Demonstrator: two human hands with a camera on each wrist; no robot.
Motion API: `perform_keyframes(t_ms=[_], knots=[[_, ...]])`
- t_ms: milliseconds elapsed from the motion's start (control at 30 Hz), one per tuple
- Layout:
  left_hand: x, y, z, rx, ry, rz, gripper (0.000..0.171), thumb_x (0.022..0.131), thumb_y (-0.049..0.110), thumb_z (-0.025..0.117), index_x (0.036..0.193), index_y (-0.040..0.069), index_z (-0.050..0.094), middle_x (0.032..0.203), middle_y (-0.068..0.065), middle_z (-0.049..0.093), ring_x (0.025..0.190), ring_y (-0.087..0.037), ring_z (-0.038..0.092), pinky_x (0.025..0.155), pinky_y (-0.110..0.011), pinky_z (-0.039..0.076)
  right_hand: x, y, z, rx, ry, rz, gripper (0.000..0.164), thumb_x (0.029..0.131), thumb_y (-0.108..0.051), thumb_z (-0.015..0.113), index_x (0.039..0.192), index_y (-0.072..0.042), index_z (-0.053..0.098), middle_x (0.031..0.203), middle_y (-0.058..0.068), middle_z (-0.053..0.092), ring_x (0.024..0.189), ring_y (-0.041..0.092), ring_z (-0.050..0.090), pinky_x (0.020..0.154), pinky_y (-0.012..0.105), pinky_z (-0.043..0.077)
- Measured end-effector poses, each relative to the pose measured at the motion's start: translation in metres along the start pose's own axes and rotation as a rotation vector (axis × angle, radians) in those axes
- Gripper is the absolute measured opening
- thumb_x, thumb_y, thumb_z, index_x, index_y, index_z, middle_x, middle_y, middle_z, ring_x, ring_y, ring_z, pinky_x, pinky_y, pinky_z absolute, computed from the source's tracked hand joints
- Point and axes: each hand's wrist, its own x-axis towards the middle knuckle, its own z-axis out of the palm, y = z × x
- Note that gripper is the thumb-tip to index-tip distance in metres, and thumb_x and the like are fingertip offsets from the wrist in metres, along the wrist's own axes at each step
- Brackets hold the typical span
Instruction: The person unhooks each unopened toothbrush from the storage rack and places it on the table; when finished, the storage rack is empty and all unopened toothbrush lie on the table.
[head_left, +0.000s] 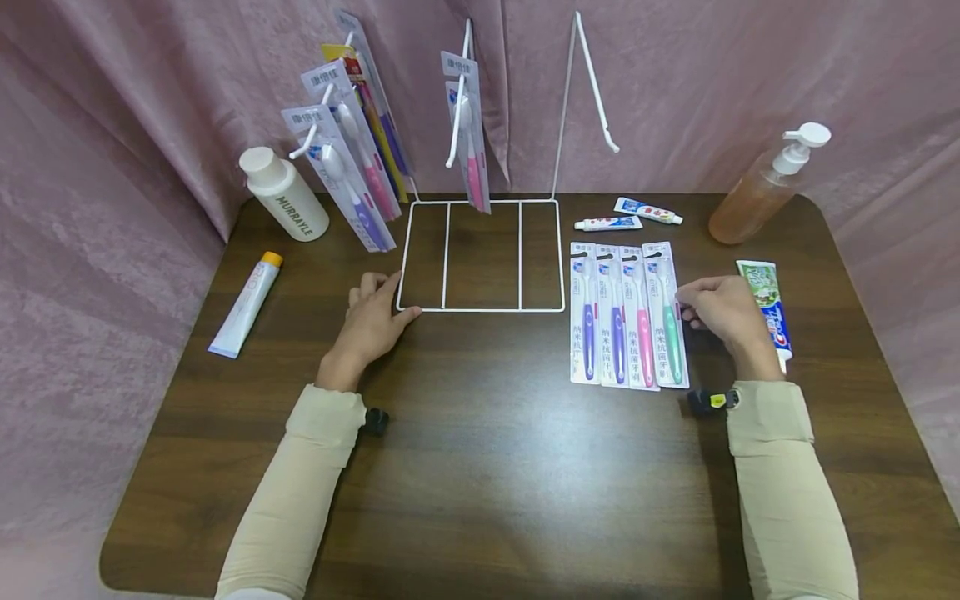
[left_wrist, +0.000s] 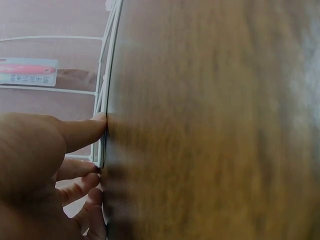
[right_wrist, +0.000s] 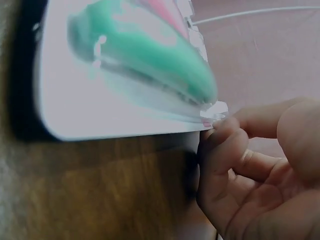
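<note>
My right hand [head_left: 726, 312] pinches the right edge of a packaged toothbrush with a green handle [head_left: 672, 342], its thumb and curled fingers at the card's edge in the right wrist view. Close beside it lie a pink packaged toothbrush [head_left: 643, 346] and two purple packaged toothbrushes [head_left: 588, 342], side by side. My left hand [head_left: 367, 329] rests at the front left corner of a white wire rack [head_left: 480, 310]. Thumb [left_wrist: 85, 134] and index finger touch the wire there. Several toothbrush packs [head_left: 360, 200] hang on the left hook and pink-handled packs [head_left: 474, 167] on the middle one.
Left on the brown table [head_left: 480, 500] are a white bottle [head_left: 288, 196] and a toothpaste tube [head_left: 249, 308]. Two small tubes [head_left: 648, 210] lie above the toothbrush row. A pump bottle [head_left: 753, 196] and a green-blue toothpaste tube [head_left: 767, 304] are at the right. Pink curtain [head_left: 675, 100] hangs behind.
</note>
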Motion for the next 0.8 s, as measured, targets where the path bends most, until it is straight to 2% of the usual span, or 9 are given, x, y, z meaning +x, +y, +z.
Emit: perform_keyframes(t_ms=[267,567,800], knots=[[0.000,0.000,0.000,0.004,0.013,0.008,0.080,0.118,0.036,0.065,0.181,0.003,0.028,0.174,-0.027,0.031,0.147,-0.050,0.035,0.124,-0.068,0.039,-0.007,-0.002,0.004,-0.092,0.032,0.021,0.044,0.117,-0.027,0.061,0.139,0.009,0.074,0.107,0.014,0.079,0.080,0.012,0.071,0.069,0.018,0.060],[0.000,-0.001,0.000,0.004,0.012,0.010,0.080,0.118,0.036,0.064,0.181,0.003,0.027,0.174,-0.027,0.031,0.146,-0.050,0.035,0.123,-0.067,0.039,-0.012,-0.005,0.008,-0.109,0.055,0.056,0.044,0.116,-0.025,0.061,0.138,0.011,0.074,0.099,0.010,0.081,0.074,0.008,0.073,0.068,0.017,0.059],[-0.001,-0.001,0.000,-0.006,0.010,0.009,0.080,0.118,0.036,0.064,0.181,0.002,0.027,0.175,-0.028,0.030,0.147,-0.051,0.034,0.124,-0.068,0.037,-0.012,-0.004,0.011,-0.093,0.066,0.051,0.044,0.116,-0.024,0.062,0.138,0.012,0.073,0.110,0.019,0.081,0.071,0.004,0.073,0.067,0.016,0.060]])
